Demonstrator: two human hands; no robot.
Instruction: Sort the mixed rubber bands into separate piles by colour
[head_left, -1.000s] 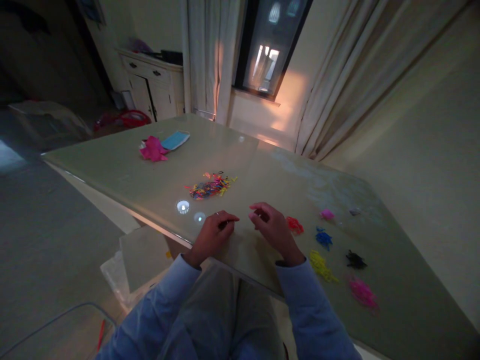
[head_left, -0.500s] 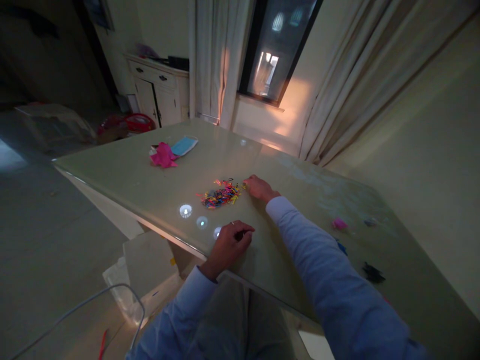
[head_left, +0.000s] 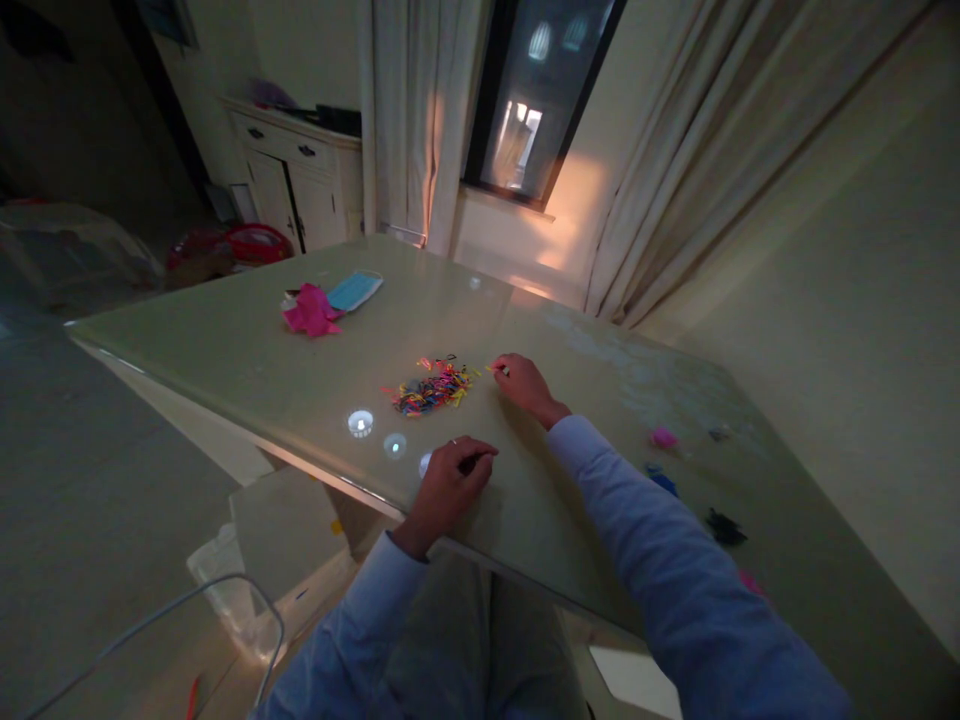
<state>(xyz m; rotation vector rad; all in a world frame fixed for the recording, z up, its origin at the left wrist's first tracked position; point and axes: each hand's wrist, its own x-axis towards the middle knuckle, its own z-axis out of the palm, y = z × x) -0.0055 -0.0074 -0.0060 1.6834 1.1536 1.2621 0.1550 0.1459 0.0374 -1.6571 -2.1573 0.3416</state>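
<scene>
A loose pile of small, many-coloured rubber bands (head_left: 431, 390) lies on the pale green glossy table (head_left: 300, 385). Just right of it, my right hand (head_left: 525, 385) pinches a small yellow rubber band (head_left: 491, 369) between thumb and fingertips, a little apart from the pile. My left hand (head_left: 450, 480) rests near the front edge, fingers loosely bent, with a gap between thumb and forefinger and nothing visible in it. Separate small clumps lie to the right beyond my right arm: pink (head_left: 663, 437), blue (head_left: 661, 480) and black (head_left: 725, 526).
A blue face mask (head_left: 355, 291) and a crumpled pink piece (head_left: 312, 310) lie at the table's far left. Another pink bit (head_left: 750, 582) shows beside my right sleeve. A grey cable (head_left: 172, 602) loops over the floor at lower left. Curtains and a window stand behind.
My right hand has drawn slightly right, away from the pile, with the yellow rubber band in its pinch. My left hand stays in about the same place. The view has shifted a little.
</scene>
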